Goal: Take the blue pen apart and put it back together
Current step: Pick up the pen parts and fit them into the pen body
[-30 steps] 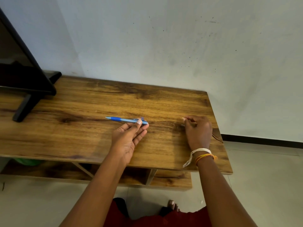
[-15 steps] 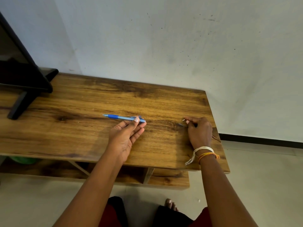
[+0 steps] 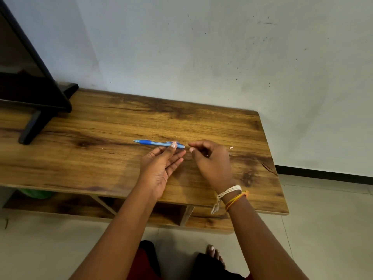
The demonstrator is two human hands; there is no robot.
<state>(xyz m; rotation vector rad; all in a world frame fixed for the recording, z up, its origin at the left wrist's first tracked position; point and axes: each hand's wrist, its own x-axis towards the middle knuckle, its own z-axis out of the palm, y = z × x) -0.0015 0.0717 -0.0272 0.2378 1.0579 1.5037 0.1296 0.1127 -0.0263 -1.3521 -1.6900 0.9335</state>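
Observation:
The blue pen [image 3: 153,142] lies level just above the wooden table [image 3: 80,162], tip pointing left. My left hand [image 3: 161,168] is palm up and pinches the pen's rear end between thumb and forefinger. My right hand [image 3: 214,160] hovers just right of that end, fingers curled. It appears to hold a thin rod-like pen part [image 3: 229,155], which pokes out on its right side; most of that part is hidden. A tiny pale piece [image 3: 231,147] lies loose on the table behind the right hand.
A black screen on a stand [image 3: 30,98] occupies the table's left end. A grey wall runs behind the table, whose right edge is close to my right wrist. A shelf sits under the tabletop. My foot [image 3: 214,253] is on the tiled floor below.
My right hand has left its spot near the table's right end and moved left, close to the pen's rear end. The left hand and pen have hardly moved.

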